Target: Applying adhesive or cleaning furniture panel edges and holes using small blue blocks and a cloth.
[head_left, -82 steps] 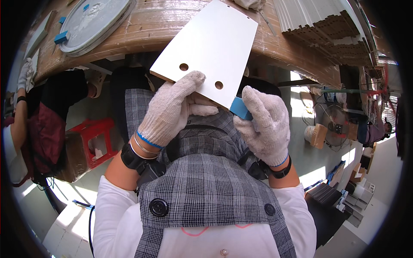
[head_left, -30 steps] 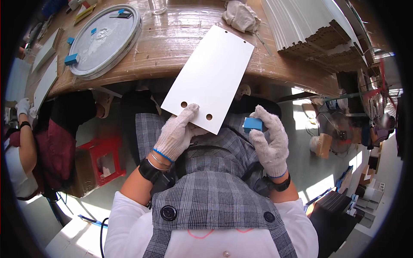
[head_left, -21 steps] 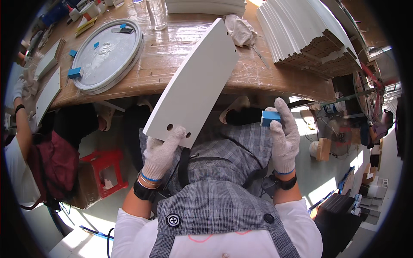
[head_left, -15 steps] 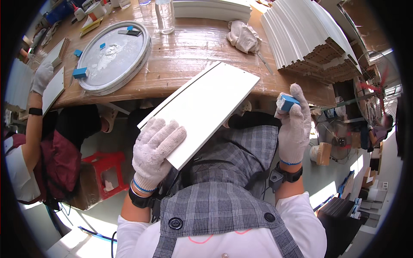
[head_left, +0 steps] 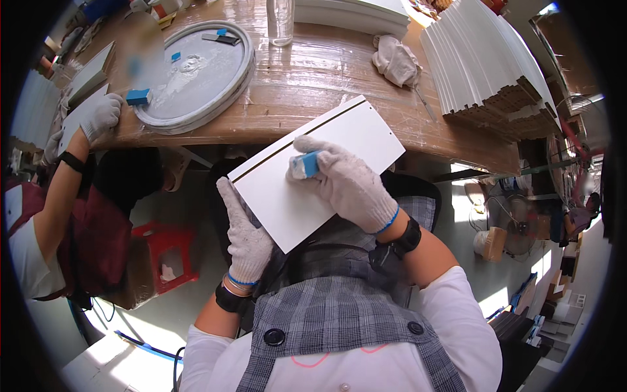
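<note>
A white board (head_left: 330, 189) with a dark groove along its far edge lies tilted in front of me, its far edge over the table's front edge. My left hand (head_left: 247, 238), in a white knit glove, grips the board's near-left end, with one finger up along the edge; part of the hand is hidden under the board. My right hand (head_left: 353, 186), gloved too, pinches a blue sponge block (head_left: 306, 164) whose end is coated white. Hand and block are over the middle of the board, close to the groove; whether the block touches the surface I cannot tell.
On the table a round grey lid (head_left: 215, 85) carries white paste and small blue pieces. Beyond are a clear bottle (head_left: 281, 23), a crumpled cloth (head_left: 396, 60) and stacked white boards (head_left: 486, 59). At left a co-worker's gloved hand (head_left: 102, 116) rests by another board; a red stool (head_left: 171, 256) stands below.
My right hand has swung left with the blue block, from beside the board to over it. My left hand has shifted from the board's top to its end edge.
</note>
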The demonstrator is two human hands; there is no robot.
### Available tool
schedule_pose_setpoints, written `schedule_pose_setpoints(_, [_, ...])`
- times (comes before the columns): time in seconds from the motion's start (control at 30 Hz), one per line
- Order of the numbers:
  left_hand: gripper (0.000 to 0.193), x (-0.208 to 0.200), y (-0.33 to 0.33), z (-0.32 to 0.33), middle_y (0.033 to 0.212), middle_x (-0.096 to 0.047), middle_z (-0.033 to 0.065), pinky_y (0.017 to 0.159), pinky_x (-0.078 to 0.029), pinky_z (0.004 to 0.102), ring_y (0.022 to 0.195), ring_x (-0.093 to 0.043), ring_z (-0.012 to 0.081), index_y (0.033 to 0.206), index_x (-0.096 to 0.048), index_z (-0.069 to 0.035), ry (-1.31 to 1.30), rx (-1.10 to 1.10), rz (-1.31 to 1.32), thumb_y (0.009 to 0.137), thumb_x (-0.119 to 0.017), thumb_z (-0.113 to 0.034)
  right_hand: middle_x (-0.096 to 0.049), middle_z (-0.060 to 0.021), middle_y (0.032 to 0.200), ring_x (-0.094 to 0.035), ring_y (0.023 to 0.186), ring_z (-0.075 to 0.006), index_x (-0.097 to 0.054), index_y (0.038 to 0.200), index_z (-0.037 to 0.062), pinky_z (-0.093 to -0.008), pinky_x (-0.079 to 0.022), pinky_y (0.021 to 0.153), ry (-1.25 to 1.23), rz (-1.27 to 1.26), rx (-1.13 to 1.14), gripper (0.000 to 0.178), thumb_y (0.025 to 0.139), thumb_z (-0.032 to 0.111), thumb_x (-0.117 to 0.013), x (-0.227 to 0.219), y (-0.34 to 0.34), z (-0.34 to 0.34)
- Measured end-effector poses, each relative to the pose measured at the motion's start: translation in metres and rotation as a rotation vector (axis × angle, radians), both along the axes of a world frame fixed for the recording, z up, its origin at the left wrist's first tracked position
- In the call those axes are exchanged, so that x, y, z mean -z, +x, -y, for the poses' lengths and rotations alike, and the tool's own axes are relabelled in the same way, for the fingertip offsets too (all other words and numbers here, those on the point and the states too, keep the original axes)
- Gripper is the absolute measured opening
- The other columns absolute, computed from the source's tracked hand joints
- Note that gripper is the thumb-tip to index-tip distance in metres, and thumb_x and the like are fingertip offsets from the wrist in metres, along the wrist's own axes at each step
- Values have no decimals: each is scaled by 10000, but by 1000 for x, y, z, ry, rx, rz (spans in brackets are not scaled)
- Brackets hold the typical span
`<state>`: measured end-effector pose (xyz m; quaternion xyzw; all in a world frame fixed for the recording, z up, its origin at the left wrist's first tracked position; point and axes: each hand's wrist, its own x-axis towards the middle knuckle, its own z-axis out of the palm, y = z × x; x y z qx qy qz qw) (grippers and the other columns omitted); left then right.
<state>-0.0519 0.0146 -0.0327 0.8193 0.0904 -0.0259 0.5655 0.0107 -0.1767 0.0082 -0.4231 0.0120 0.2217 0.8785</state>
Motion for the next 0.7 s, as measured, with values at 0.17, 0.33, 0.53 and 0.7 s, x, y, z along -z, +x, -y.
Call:
schedule_pose_setpoints(0.17, [534, 17, 20, -4, 1172, -618, 192, 936, -467, 348, 1095, -604, 279, 1287, -481, 13, -153, 195, -153, 848, -670, -225, -647, -144, 1036, -634, 963, -265, -563, 1111, 31, -435, -484, 965, -39, 118, 618, 249, 969, 230, -515, 47, 102, 131])
schedule_pose_setpoints(0.33, [483, 34, 21, -17, 1146, -635, 140, 933, -454, 315, 1093, -593, 216, 1321, -483, -8, -447, 146, -82, 869, -608, -122, -625, -49, 987, -593, 838, -163, -573, 1190, 36, -301, -495, 785, -455, 165, 614, 298, 963, 226, -542, 4, 121, 117])
schedule_pose_setpoints(0.53, [599, 28, 24, -39, 1260, -560, 81, 961, -430, 291, 1120, -548, 172, 1380, -400, 13, -1146, 77, -246, 815, -599, -17, -630, -80, 1083, -593, 874, -132, -604, 1187, 15, -263, -500, 789, -745, 661, 192, 316, 906, 155, -636, 0, 139, -49])
schedule_pose_setpoints(0.7, [543, 32, 28, -46, 1235, -555, 77, 941, -468, 330, 1102, -563, 183, 1340, -417, 2, -1307, 356, -381, 876, -604, -207, -358, -284, 1410, -395, 1288, -424, -453, 1342, -2, -418, -374, 1063, -1479, 1367, -31, 646, 811, 287, -683, -9, 166, -110])
